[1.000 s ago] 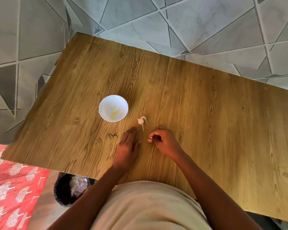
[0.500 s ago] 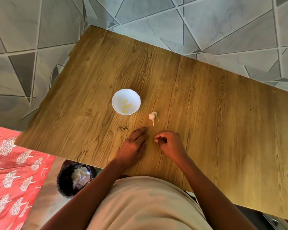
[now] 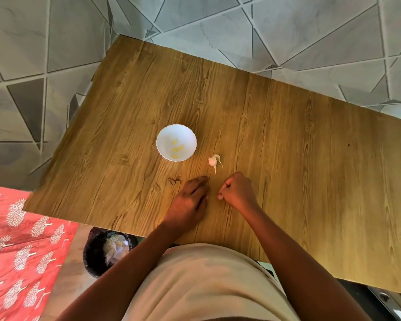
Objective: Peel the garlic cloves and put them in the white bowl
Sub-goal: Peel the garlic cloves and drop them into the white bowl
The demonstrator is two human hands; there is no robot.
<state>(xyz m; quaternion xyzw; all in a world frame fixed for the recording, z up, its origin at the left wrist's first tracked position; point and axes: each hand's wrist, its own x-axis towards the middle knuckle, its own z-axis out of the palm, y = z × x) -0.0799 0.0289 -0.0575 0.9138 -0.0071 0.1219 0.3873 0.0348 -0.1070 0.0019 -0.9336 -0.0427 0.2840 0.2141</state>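
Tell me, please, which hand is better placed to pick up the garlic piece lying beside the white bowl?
Probably the left hand: it lies flat and free, fingertips just short of the white papery garlic piece. The right hand is curled, possibly pinching something small.

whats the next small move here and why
Probably the left hand, resting flat on the wooden table, should reach forward for the small white garlic piece just ahead of it. It lies unpeeled beside the white scalloped bowl, which holds a few yellow peeled cloves. The right hand is curled; whether it holds anything is unclear.
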